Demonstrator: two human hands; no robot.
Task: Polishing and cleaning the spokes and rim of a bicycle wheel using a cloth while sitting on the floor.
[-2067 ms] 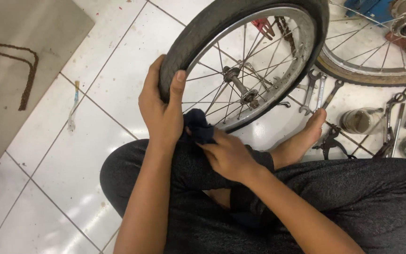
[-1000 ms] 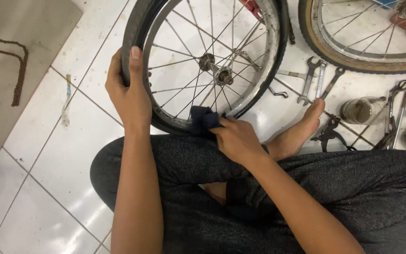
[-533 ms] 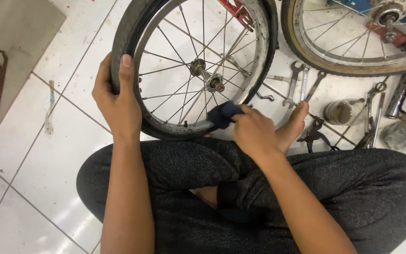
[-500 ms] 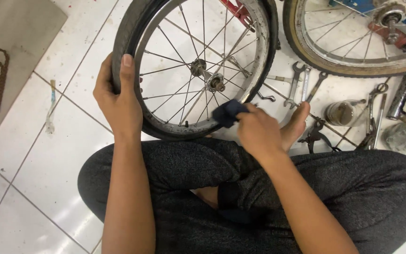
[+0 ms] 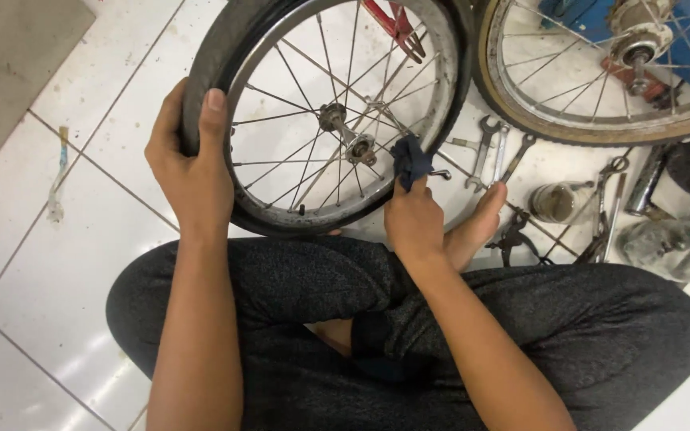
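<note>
Gripping the black tyre, the left hand (image 5: pixel 189 172) is wrapped over the near-left edge of the small bicycle wheel (image 5: pixel 329 120), thumb up on the tread, fingers curled behind. That wheel stands tilted on the white tiled floor (image 5: pixel 57 263), its lower edge against the person's crossed legs in dark trousers. The right hand (image 5: pixel 413 223) is pinched shut on a dark blue rag (image 5: pixel 411 162), pressing it in among the spokes just right of the hub (image 5: pixel 345 136).

Risks, as I read it: the rag sits right between thin spokes, so a snagged fold could jerk the wheel or catch a fingertip if the wheel turns. Only one hand steadies the wheel, and on smooth tile its lower edge could slide away from the legs. The bare foot (image 5: pixel 477 223) rests just beside the rag hand, close to the rim, and loose tools lie near it: spanners (image 5: pixel 493 152), pliers (image 5: pixel 513 239) and a small glass jar (image 5: pixel 557 201). A slipping wheel might knock that jar over or roll onto the toes. A second wheel (image 5: pixel 600 72) with a tan tyre lies beyond, well apart from the hands.
</note>
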